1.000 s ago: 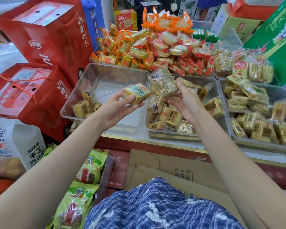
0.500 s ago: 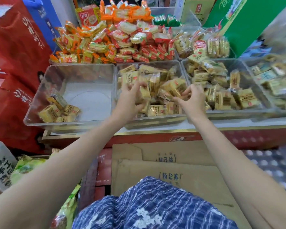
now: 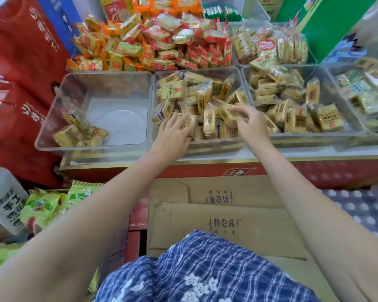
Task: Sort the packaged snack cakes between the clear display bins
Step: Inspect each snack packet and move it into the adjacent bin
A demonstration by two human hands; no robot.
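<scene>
Both hands in middle bin (image 3: pixel 242 80), which is heaped with yellow cakes (image 3: pixel 210 120). Left hand (image 3: pixel 172 136): fingers extended, lying flat on cakes at front of bin, grip open. Right hand (image 3: pixel 248 124): fingertips pinch one cake (image 3: pixel 228 112) at top of heap. Left bin (image 3: pixel 52 101) holds a few cakes (image 3: pixel 81 131) in its near-left corner. Right bin (image 3: pixel 336 99) heaped with similar cakes. All three stand side by side on surface (image 3: pixel 314 152). Orange and red packs (image 3: pixel 153 44) piled behind.
</scene>
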